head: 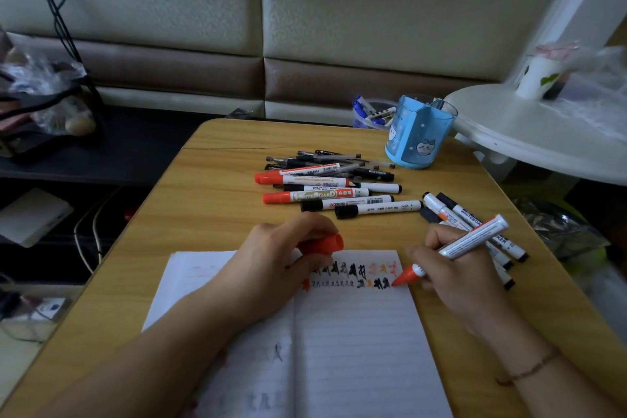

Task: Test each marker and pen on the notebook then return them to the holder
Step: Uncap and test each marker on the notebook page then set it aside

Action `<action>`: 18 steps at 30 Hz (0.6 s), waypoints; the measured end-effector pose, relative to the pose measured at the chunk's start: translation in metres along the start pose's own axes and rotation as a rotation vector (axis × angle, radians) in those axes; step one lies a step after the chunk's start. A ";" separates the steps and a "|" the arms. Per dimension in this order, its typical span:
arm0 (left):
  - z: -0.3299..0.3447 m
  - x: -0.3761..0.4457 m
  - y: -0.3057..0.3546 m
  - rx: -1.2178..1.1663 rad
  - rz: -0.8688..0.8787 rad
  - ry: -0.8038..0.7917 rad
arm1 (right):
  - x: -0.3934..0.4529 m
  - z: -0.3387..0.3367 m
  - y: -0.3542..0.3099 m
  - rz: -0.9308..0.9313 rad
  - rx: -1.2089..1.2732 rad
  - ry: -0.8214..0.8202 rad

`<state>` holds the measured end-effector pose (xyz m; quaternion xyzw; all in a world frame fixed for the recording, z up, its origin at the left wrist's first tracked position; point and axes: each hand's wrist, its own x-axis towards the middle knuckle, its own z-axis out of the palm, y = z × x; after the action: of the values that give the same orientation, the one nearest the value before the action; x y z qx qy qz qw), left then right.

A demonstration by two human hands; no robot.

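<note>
Your right hand (451,268) grips the red marker (454,249), its tip touching the open notebook (353,332) on the bench (217,180). Your left hand (278,254) holds the red cap (324,244). The blue holder (419,132) stands beyond the loose markers (325,183).

Home living room — padded sofa (258,44) behind small wooden table (210,187), cluttered shelf (51,146) alongside.

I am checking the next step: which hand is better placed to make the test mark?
Right. The right hand holds the uncapped red marker, tip at the notebook; the left hand holds its cap.
</note>
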<state>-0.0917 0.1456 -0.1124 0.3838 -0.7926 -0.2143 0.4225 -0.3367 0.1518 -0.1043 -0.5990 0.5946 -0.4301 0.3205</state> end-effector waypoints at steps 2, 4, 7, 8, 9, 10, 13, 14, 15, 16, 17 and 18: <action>0.000 0.000 0.000 0.022 0.010 -0.010 | 0.001 0.001 0.000 -0.011 -0.024 -0.001; -0.001 0.001 0.000 0.036 0.021 -0.018 | 0.002 0.001 0.000 -0.005 -0.012 0.022; -0.001 0.001 0.001 0.066 0.047 -0.042 | 0.001 0.001 -0.001 0.018 0.028 0.008; -0.001 0.001 0.001 0.075 0.049 -0.051 | 0.002 0.000 0.000 0.020 0.025 0.000; -0.001 0.001 0.001 0.080 0.048 -0.057 | 0.002 0.000 0.000 0.028 0.012 -0.011; -0.001 0.000 0.001 0.080 0.048 -0.059 | 0.002 0.000 -0.001 0.045 0.003 -0.023; -0.001 0.000 -0.001 0.057 0.045 -0.070 | 0.003 0.000 -0.003 0.076 0.057 -0.024; -0.001 0.000 -0.001 0.053 0.041 -0.075 | 0.002 0.000 -0.004 0.077 0.067 -0.018; -0.001 0.000 -0.001 0.061 0.040 -0.076 | 0.003 -0.001 -0.003 0.077 0.065 -0.024; -0.001 0.001 -0.002 0.075 0.042 -0.077 | 0.003 -0.001 -0.004 0.085 0.060 -0.040; -0.001 0.001 -0.002 0.088 0.044 -0.078 | 0.003 -0.001 -0.004 0.093 0.070 -0.058; -0.001 0.001 -0.001 0.097 0.047 -0.078 | 0.003 -0.001 -0.005 0.095 0.100 -0.065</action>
<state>-0.0907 0.1444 -0.1123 0.3765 -0.8267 -0.1807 0.3769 -0.3355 0.1499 -0.0986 -0.5670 0.5895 -0.4239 0.3890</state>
